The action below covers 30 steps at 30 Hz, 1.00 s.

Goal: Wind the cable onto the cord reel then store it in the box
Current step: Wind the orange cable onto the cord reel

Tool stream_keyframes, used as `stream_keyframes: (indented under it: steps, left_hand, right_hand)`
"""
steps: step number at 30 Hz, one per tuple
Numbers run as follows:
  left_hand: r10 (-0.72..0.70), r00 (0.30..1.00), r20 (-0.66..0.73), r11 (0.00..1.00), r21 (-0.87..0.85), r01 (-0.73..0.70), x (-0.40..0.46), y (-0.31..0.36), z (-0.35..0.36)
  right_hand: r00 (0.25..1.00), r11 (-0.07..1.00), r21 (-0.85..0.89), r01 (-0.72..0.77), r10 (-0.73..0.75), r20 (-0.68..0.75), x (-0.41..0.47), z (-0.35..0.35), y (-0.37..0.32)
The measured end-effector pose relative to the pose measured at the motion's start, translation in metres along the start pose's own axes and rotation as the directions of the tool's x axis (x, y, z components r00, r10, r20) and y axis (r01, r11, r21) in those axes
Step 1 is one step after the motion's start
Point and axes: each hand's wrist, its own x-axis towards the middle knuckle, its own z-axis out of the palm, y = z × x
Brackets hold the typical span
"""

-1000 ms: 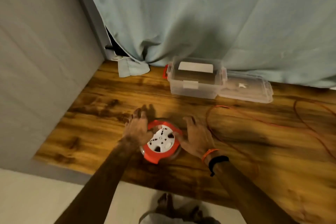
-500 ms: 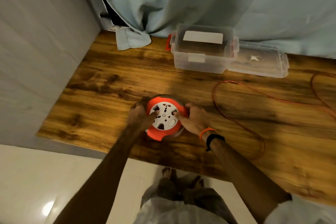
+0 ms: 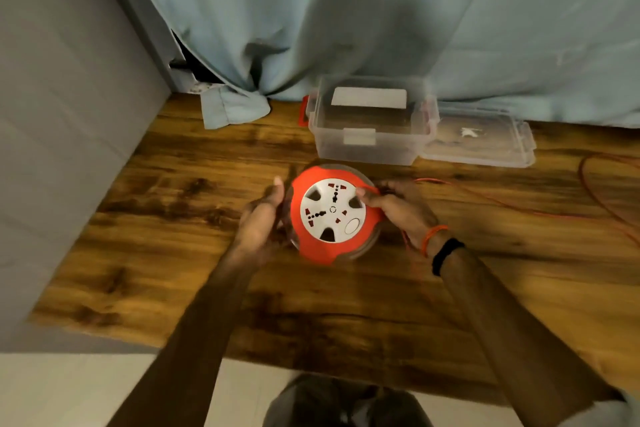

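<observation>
Head view shows winding barely begun: both hands, left hand [image 3: 258, 229] and right hand [image 3: 398, 210], clasp the round orange-and-white plastic cord reel [image 3: 332, 215] at centre, thin orange cable [image 3: 519, 208] sprawling toward 3 o'clock (mostly unwound), clear plastic box [image 3: 367, 146] empty at 12 o'clock.

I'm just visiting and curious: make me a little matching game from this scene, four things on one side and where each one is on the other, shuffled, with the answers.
Things:
1. cord reel
2. clear box
3. box lid
4. orange cable

Places:
A. flat on the table, touching the box's right side
B. trailing loose across the table to the right
C. held between the left hand and right hand
D. open, at the back by the curtain

Pairs: 1-C, 2-D, 3-A, 4-B
</observation>
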Motion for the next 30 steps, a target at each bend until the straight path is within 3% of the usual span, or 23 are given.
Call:
stream_keyframes:
  steps: [3, 6, 9, 15, 17, 19, 21, 23, 26, 30]
  left_hand:
    - [-0.137, 0.951, 0.277, 0.977, -0.123, 0.176, 0.015, 0.015, 0.004]
    - [-0.204, 0.82, 0.535, 0.934, -0.144, 0.327, 0.028, 0.027, 0.015]
    - [-0.161, 0.67, 0.725, 0.905, -0.162, 0.393, 0.035, 0.032, 0.028]
    - [-0.021, 0.384, 0.923, 0.878, -0.167, 0.449, 0.057, 0.033, 0.046]
    - [0.05, 0.355, 0.933, 0.875, -0.213, 0.435, 0.065, 0.032, 0.055]
    - [0.106, 0.373, 0.922, 0.874, -0.265, 0.408, 0.071, 0.03, 0.065]
    - [0.116, 0.4, 0.909, 0.875, -0.284, 0.393, 0.077, 0.025, 0.072]
    - [0.121, 0.385, 0.915, 0.871, -0.284, 0.401, 0.082, 0.022, 0.075]
    - [0.182, 0.336, 0.924, 0.883, -0.304, 0.358, 0.086, 0.018, 0.076]
    - [0.262, 0.296, 0.919, 0.884, -0.351, 0.308, 0.084, 0.019, 0.076]
  right_hand:
    - [0.997, 0.983, 0.169, 0.074, -0.076, 0.005, 0.01, -0.013, -0.011]
    - [0.992, 0.953, 0.276, 0.122, -0.126, -0.005, 0.02, -0.019, -0.023]
    - [0.984, 0.945, 0.279, 0.17, -0.178, 0.005, 0.029, -0.023, -0.035]
    - [0.948, 0.93, 0.194, 0.313, -0.317, -0.008, 0.046, -0.029, -0.042]
    - [0.917, 0.909, 0.117, 0.4, -0.397, -0.044, 0.053, -0.03, -0.043]
    - [0.866, 0.869, -0.065, 0.491, -0.495, -0.071, 0.059, -0.029, -0.042]
    - [0.769, 0.763, -0.311, 0.566, -0.625, -0.134, 0.06, -0.027, -0.04]
    - [0.606, 0.577, -0.536, 0.616, -0.782, -0.147, 0.055, -0.025, -0.036]
    - [0.418, 0.273, -0.757, 0.594, -0.909, 0.001, 0.044, -0.022, -0.03]
    - [0.363, 0.046, -0.891, 0.451, -0.922, 0.136, 0.03, -0.021, -0.029]
